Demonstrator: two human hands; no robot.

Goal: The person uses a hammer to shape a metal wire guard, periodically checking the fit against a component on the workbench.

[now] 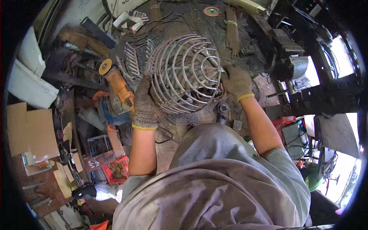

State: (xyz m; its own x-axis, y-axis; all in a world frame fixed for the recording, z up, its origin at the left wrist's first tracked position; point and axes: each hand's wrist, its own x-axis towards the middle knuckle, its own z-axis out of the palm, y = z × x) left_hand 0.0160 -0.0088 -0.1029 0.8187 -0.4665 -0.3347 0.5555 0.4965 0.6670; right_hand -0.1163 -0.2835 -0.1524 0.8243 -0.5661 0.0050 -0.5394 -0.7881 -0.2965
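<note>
Between my gloved hands is a domed cage of bent metal rods [184, 71], its rings growing smaller toward the right end. My left hand [144, 101], in a grey knit glove with a yellow cuff, grips the wide rim on the left. At the narrow right end, my right hand [237, 81] has its fingers closed on the cage. The fingertips of both hands are partly hidden. Left of the cage lies an orange angle grinder [119, 86] with a yellow disc [105, 66].
Coiled metal springs or ribbed bars [132, 59] lie beyond my left hand. A loose grinding disc [211, 11] and a tied bundle of rods [232, 32] are at the far side. Dark machinery [283, 42] stands right; a red crate [116, 170] and cardboard [42, 134] are left.
</note>
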